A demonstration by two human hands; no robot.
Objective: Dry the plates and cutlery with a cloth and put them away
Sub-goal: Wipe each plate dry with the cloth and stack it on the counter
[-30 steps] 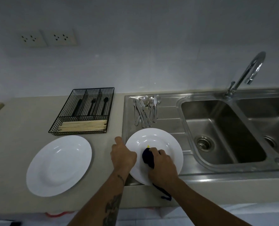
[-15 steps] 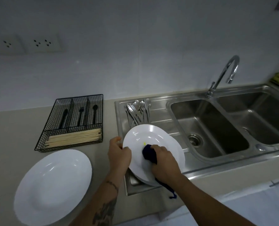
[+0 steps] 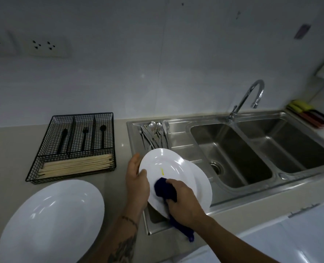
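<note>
- No brand, label or readable writing shows on any item.
- The left hand point(image 3: 137, 184) has its grip closed on the left rim of a tilted white plate point(image 3: 167, 168), thumb on the face and fingers behind, lifting it above the drainboard point(image 3: 178, 138).
- The right hand point(image 3: 184, 203) has its grip closed around a bunched dark blue cloth point(image 3: 164, 189), pressed against the plate's face; a tail of cloth hangs below the wrist.
- A small yellow mark point(image 3: 162, 171) sits on the plate just above the cloth.
- A second white plate point(image 3: 202, 186) lies directly behind the held one, its edge showing on the right.
- A bundle of metal cutlery point(image 3: 153, 134) lies on the drainboard beyond the plates.
- A third white plate point(image 3: 51, 223) rests on the counter point(image 3: 11, 149) to the left.
- A black wire tray point(image 3: 74, 147) stands behind it, holding black utensils in three compartments and pale chopsticks in the front one.
- To the right are a double sink point(image 3: 231, 149) and a faucet point(image 3: 248, 97).
- Wall sockets point(image 3: 43, 45) sit on the upper left.
</note>
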